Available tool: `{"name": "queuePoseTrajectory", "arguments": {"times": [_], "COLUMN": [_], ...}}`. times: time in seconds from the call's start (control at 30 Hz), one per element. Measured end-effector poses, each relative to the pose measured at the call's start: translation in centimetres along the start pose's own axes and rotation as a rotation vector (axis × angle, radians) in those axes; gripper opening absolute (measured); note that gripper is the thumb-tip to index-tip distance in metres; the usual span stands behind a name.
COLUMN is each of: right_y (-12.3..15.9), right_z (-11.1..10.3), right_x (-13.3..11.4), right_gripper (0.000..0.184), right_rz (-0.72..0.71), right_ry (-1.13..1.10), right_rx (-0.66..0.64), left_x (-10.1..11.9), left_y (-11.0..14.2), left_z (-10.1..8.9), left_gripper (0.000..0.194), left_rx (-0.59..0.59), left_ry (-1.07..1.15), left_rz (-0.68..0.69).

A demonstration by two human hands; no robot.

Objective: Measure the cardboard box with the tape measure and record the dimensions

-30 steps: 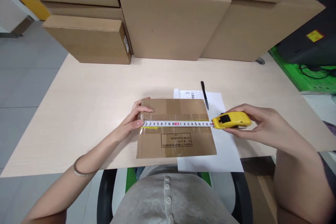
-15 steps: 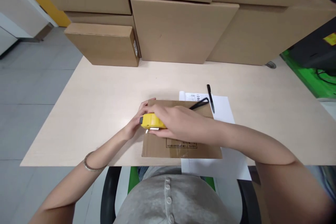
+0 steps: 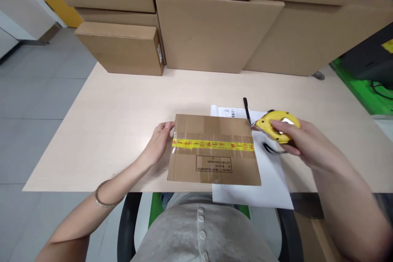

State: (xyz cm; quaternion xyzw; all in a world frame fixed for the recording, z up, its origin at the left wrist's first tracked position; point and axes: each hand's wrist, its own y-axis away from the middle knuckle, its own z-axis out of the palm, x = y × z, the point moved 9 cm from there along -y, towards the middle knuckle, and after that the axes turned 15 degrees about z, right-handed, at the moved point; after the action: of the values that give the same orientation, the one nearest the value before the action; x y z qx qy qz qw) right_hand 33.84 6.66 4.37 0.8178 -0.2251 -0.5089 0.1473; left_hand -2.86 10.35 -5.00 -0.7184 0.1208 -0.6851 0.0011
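A flat cardboard box lies on the table in front of me, with a band of yellow printed packing tape across its top. My left hand is at the box's upper left edge, its fingers curled against the side; some fingertips are hidden. Off the box's right side, my right hand is closed around a yellow tape measure held above white paper. A black strap hangs from the tape measure. Its metal tip points toward the box's upper right corner, and no long blade shows.
Under the box lies white paper, overhanging the table's front edge. A black pen rests across its top. A smaller carton and large stacked cartons stand along the back of the table.
My right hand has carried the tape measure from the box's left edge to beyond its right side, uncovering the yellow tape band. My left hand has stayed at the left edge, slightly lower.
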Motion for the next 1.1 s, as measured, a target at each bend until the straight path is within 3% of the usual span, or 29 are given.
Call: {"name": "queuePoseTrajectory", "arguments": {"times": [0.07,0.13,0.2,0.3,0.43,0.53,0.6,0.67,0.73,0.87,0.93,1.0,1.1], "right_y": [0.0,1.0,2.6,5.0,6.9,7.4,7.6,7.8,7.7,7.4,6.9,6.6,6.4], "right_z": [0.4,0.0,-0.7,-1.1,0.0,-1.1,-2.5,-2.2,0.6,10.0,13.9,16.4,17.3], "right_x": [1.7,2.5,2.8,3.6,3.9,1.5,-1.7,-5.6,-9.7,-16.0,-17.5,-18.2,-18.0], "right_gripper": [0.038,0.040,0.042,0.044,0.036,0.031,0.034,0.044,0.049,0.040,0.036,0.034,0.033], "right_rz": [0.102,0.128,0.100,0.097,0.108,-0.048,-0.245,-0.481,-0.705,-0.979,-0.983,-0.964,-0.945], "right_ry": [-0.099,-0.204,-0.271,-0.304,-0.139,0.029,0.095,0.145,0.206,0.374,0.496,0.569,0.600], "right_rx": [-0.057,-0.033,0.001,-0.001,-0.097,0.000,0.146,0.217,0.120,-0.314,-0.433,-0.499,-0.519], "left_x": [1.4,2.8,4.6,7.1,7.0,6.5,6.7,7.1,7.3,6.4,5.7,5.3,5.0], "left_y": [0.0,0.0,-0.4,-1.0,-1.3,-1.5,-1.7,-1.8,-1.9,-2.2,-2.3,-2.4,-2.7], "left_z": [1.3,2.1,2.1,1.5,1.4,1.5,1.5,1.8,2.3,3.0,2.8,2.2,1.8], "left_gripper": [0.056,0.063,0.067,0.058,0.038,0.048,0.052,0.048,0.041,0.058,0.062,0.062,0.052], "left_rx": [-0.095,-0.136,-0.080,0.041,0.035,-0.015,-0.018,-0.011,-0.005,0.065,0.113,0.163,0.135], "left_ry": [0.035,0.093,0.179,0.238,0.153,0.120,0.091,0.109,0.215,0.426,0.415,0.375,0.347], "left_rz": [0.004,-0.022,0.020,0.207,0.331,0.377,0.414,0.451,0.468,0.365,0.296,0.262,0.251]}}
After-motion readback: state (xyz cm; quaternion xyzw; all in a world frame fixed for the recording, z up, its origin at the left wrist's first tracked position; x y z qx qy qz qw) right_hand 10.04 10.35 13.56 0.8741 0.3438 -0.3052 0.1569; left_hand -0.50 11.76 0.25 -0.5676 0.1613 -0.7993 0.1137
